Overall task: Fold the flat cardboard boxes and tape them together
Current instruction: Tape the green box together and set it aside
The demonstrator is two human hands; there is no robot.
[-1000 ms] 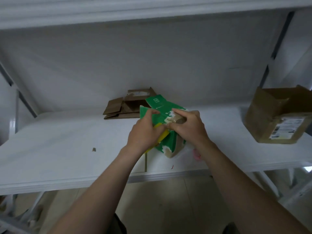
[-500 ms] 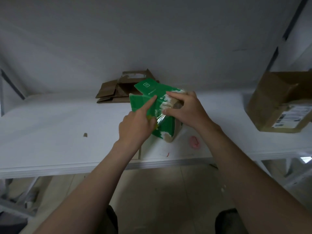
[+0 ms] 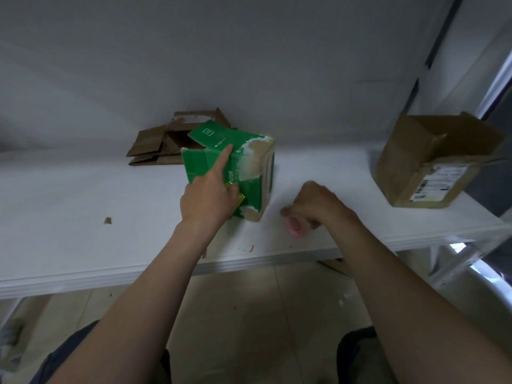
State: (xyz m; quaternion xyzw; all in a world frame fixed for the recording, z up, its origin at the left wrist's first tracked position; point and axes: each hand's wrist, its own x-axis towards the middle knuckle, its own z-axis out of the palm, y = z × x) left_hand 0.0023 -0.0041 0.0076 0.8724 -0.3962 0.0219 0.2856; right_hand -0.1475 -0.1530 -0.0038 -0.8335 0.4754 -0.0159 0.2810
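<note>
A green cardboard box (image 3: 249, 173) with torn white patches stands folded on the white table (image 3: 83, 217), one top flap raised at the back. My left hand (image 3: 210, 198) rests against its near side. The index finger points straight up onto the top flap, and the other fingers curl round a small yellow object (image 3: 240, 199). My right hand (image 3: 318, 206) is off the box, to its right. It is blurred, with its fingers curled, just above a small pink object (image 3: 295, 228) on the table. Whether it touches that object is unclear.
Flat brown cardboard pieces (image 3: 155, 145) lie behind the green box against the white wall. An open brown box (image 3: 432, 164) with a shipping label stands at the table's right end. A cardboard scrap (image 3: 108, 220) lies to the left. The table's front edge runs just below my hands.
My right hand has let go of the green box and dropped to the right, toward the pink object. My left hand stays on the box with its index finger further up the flap.
</note>
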